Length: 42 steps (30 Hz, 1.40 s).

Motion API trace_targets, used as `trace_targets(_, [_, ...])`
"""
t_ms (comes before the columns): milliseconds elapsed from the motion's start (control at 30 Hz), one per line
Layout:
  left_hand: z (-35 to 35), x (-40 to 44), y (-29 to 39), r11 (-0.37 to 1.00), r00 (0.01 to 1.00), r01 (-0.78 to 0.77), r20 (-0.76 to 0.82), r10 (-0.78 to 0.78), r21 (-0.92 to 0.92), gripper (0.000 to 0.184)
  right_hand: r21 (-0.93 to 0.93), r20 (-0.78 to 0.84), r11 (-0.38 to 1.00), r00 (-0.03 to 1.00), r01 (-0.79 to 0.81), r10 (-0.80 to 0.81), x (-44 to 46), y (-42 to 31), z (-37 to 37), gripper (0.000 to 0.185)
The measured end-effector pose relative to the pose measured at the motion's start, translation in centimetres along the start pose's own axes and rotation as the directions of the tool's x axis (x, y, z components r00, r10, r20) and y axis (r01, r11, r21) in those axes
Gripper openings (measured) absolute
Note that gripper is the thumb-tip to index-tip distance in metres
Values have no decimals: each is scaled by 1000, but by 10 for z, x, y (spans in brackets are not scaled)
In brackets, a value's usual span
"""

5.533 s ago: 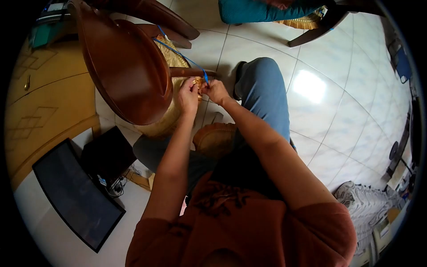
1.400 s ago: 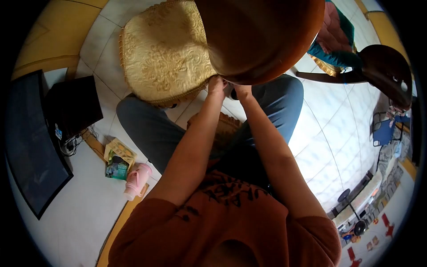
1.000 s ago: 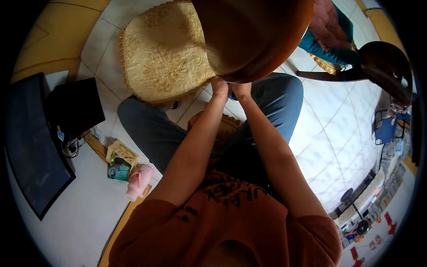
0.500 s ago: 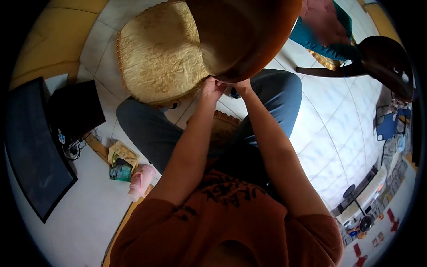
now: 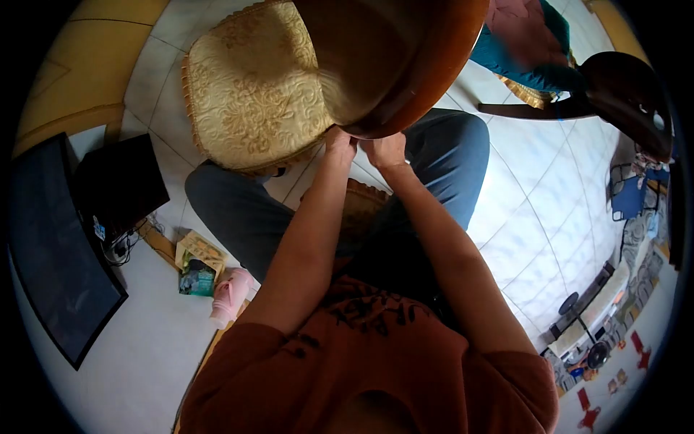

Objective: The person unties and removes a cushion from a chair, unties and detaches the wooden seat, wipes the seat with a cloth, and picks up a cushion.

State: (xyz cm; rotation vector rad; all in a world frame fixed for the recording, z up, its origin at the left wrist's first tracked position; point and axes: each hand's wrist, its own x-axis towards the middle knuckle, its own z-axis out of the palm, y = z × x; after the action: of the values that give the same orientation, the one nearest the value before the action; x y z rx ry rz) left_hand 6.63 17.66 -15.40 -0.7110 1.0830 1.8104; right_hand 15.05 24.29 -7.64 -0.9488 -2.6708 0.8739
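Gold, scroll-patterned fabric covers a seat cushion (image 5: 253, 94) lying just beyond a seated person's left knee (image 5: 217, 195). Its fringed edge faces the person's left, toward a yellow cabinet (image 5: 97, 61); a brown wooden chair back (image 5: 390, 58) hides its right part, so its long axis cannot be told. The left hand (image 5: 338, 145) and right hand (image 5: 384, 150) are close together at the chair back's near rim, beside the cushion's near right corner. Fingertips are hidden; what either grip holds cannot be told.
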Motion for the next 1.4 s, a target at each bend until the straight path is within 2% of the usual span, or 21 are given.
trace_targets(33, [-2,6,-4,999,999,-33,-2,33,-21,11,-36,64,999,998,19,-17,-4,0,2,20])
trace_targets(100, [-9,19,-10,988,999,-13,-53,5,-153,12,-69,82,994,993,89,-83,-4,4,9,19])
trace_targets(133, [-17,30,-15,989,999,-14,-53,6,-150,12,-126,99,983,987,136,-124,-3,7,14,19])
trace_targets(300, [-38,48,-22,985,996,-4,87,19,-171,22,-214,134,955,975,205,-180,-10,0,16,19])
trace_targets(367, [-17,17,-6,993,990,7,140,9,-116,24,-182,132,964,977,192,-170,-16,3,26,19])
trace_targets(400, [-15,11,-2,998,982,13,189,-2,-58,25,-174,221,975,970,138,-98,-13,-4,16,18])
trace_targets(533, [-12,11,9,999,983,38,182,-39,10,24,-84,193,988,975,130,-112,-15,0,26,16])
trace_targets(600, [-11,8,11,993,980,-20,198,-3,117,20,-84,289,995,957,53,-27,-12,-1,26,21])
trace_targets(700, [8,-14,19,992,986,-4,165,-17,128,18,-113,380,993,923,-24,66,-5,-10,-3,29])
trace_targets(733, [10,-16,19,991,988,3,156,-23,131,18,-130,395,984,904,-120,163,-1,-6,-13,36])
trace_targets(767, [12,-17,20,990,990,-19,144,-2,141,17,10,286,955,917,-295,280,2,6,-11,33])
trace_targets(833, [12,-20,23,987,991,-40,130,20,153,17,300,152,889,938,-345,313,13,22,-13,28])
trace_targets(867, [9,-22,27,987,983,18,179,-47,161,16,405,143,857,948,-318,284,15,25,-10,24])
trace_targets(900, [8,-23,29,982,967,75,227,-113,171,15,407,141,856,947,-320,287,16,26,-7,24])
trace_targets(967, [12,-23,27,985,970,70,219,-104,157,15,511,51,846,988,-152,146,19,27,1,24])
trace_targets(1000, [14,-24,27,983,982,84,153,-109,164,16,451,87,871,981,-194,173,21,24,3,22])
trace_targets(1067, [16,-26,31,981,990,95,85,-111,171,16,504,96,834,974,-226,206,22,21,5,20])
trace_targets(1233, [7,-23,30,983,965,143,204,-164,113,15,574,89,785,971,-234,224,27,33,19,20])
trace_targets(1300, [8,-28,32,986,966,152,201,-161,63,14,360,-61,933,997,-26,51,31,39,32,23])
trace_targets(1333, [11,-31,33,987,966,160,204,-159,11,14,359,-61,933,997,-25,50,31,39,32,23])
trace_targets(1400, [20,-34,28,995,983,95,157,-95,12,16,463,65,865,980,-194,186,31,35,25,24])
